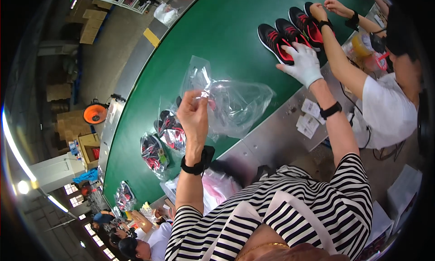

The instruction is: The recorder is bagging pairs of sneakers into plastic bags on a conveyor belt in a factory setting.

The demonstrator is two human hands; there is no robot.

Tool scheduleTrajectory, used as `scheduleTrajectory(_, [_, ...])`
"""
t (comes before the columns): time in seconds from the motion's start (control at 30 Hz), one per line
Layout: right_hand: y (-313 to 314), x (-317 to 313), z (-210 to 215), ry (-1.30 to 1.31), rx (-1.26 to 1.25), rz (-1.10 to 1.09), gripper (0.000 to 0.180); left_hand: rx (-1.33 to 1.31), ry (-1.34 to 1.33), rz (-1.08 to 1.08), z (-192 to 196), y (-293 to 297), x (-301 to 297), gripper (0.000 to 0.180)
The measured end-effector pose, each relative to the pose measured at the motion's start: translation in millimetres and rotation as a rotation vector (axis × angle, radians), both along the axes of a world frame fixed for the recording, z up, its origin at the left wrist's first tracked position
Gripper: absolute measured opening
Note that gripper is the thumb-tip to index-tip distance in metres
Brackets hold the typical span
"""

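My bare left hand (194, 116) is closed in a pinch on a clear plastic bag (238, 105), which spreads out to the right over the green belt (231, 39). My right hand (302, 65), in a white glove, reaches to a row of black sneakers (273, 40) with red laces and linings. Its fingers are apart over the nearest shoes; whether they touch is hard to tell. Beside my left wrist, shoes in clear bags (172, 133) lie on the belt, with another bagged shoe (154, 151) close by.
At the right, a co-worker's hands (319, 13) are at the far end of the sneaker row. White paper slips (308, 125) lie on the metal ledge (278, 134). Farther down the belt is another bagged shoe (123, 196). An orange fan (95, 113) stands beyond the belt's left edge.
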State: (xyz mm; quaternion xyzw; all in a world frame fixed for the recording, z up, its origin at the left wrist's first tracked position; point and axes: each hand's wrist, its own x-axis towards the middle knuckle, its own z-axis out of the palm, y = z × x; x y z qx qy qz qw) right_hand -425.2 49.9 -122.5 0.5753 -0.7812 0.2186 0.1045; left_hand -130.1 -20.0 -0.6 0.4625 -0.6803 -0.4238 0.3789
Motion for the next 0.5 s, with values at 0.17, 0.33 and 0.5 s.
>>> scheduleTrajectory(0.17, [-22.8,-34.1,-61.2,0.035,0.645,-0.047,0.053,0.024,-0.068,0.033,-13.3,-12.1,-4.7,0.009])
scheduleTrajectory(0.33, [-23.6,-36.1,-69.1,-0.111,0.522,0.088,0.048,0.198,-0.067,0.096,-26.5,-22.3,11.4,0.013])
scheduleTrajectory(0.5, [2.7,-16.5,-4.0,-0.852,0.345,0.177,0.053,0.196,-0.07,0.122,-23.0,-32.0,20.0,0.017])
